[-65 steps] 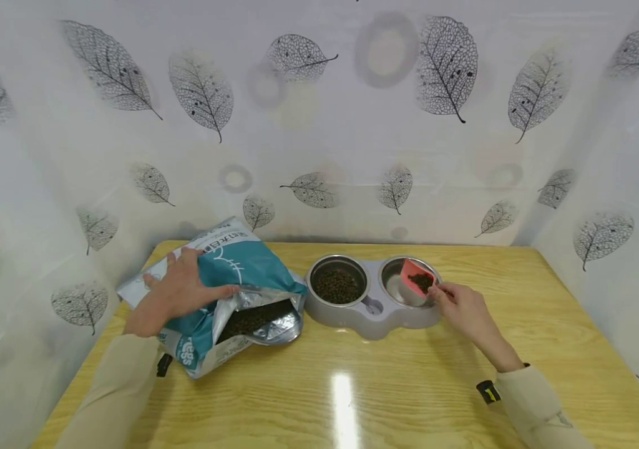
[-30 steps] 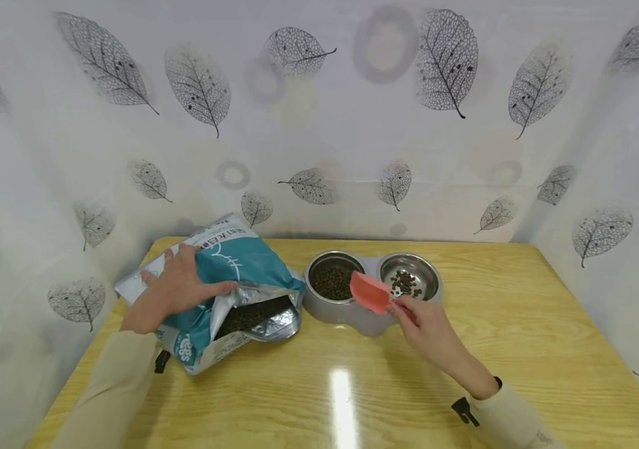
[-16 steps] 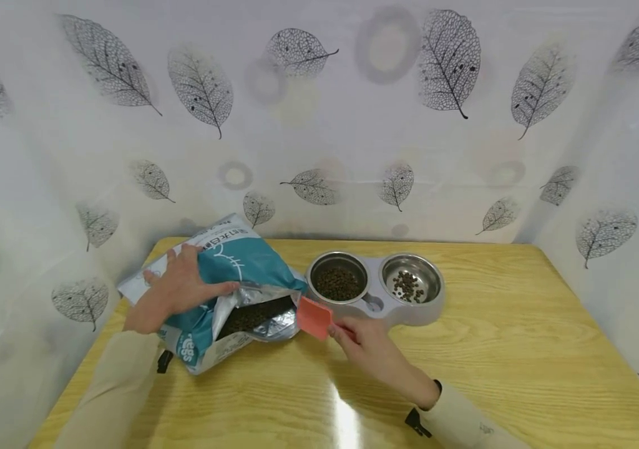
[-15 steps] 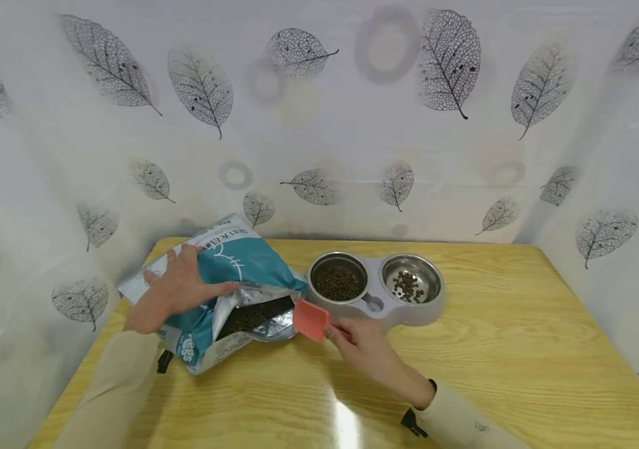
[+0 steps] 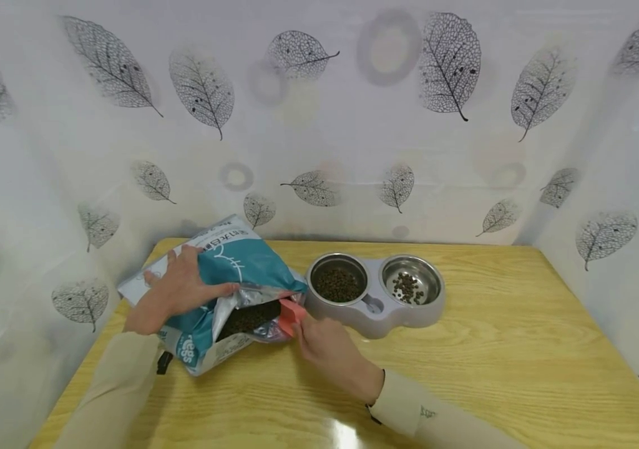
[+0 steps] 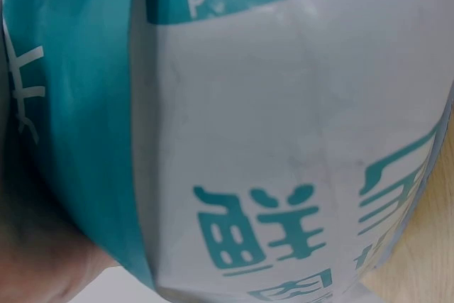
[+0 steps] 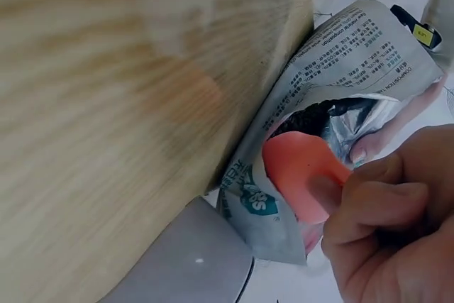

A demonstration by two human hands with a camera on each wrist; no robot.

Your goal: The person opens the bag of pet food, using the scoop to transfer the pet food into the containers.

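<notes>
A teal and white pet food bag (image 5: 252,259) lies on its side at the table's left, its mouth open to the right with brown kibble (image 5: 249,318) inside. My left hand (image 5: 179,293) rests on top of the bag, fingers spread and thumb near the opening. My right hand (image 5: 333,352) grips the handle of a pink scoop (image 5: 290,317), whose head is at the bag's mouth. In the right wrist view the scoop (image 7: 301,172) covers part of the opening, and the curled right hand (image 7: 390,225) hides its handle.
A grey double bowl stand (image 5: 375,321) is just right of the bag. Its left steel bowl (image 5: 337,255) holds plenty of kibble; the right steel bowl (image 5: 434,280) holds a few scattered pieces. The wooden table (image 5: 510,349) meets a leaf-patterned curtain (image 5: 347,125) behind.
My right hand has carried the scoop left from the right bowl to the bag's mouth. Kibble that was in the scoop now lies in the right bowl. The left hand has stayed on the bag.
</notes>
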